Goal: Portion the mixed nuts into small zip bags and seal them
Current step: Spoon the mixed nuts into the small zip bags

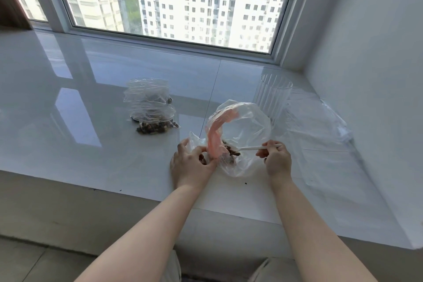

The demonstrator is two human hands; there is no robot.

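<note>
High-rise home: glossy tiled window ledge (91, 89), apartment towers (206, 2) beyond the window (174, 4).

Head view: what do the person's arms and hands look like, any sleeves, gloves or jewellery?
Both forearms are bare up to the frame's lower edge, with no sleeves in view. The left hand and right hand wear no gloves. No watch, bracelet or ring shows on wrists or fingers. No markings are visible.

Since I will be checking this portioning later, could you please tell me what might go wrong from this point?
1. The right hand holds the white spoon by its far end, so nuts may tip off; a crumb already lies on the sill.
2. The left hand pinches the limp large bag; its mouth could sag shut.
3. The glass stands close behind and might get knocked.
</note>
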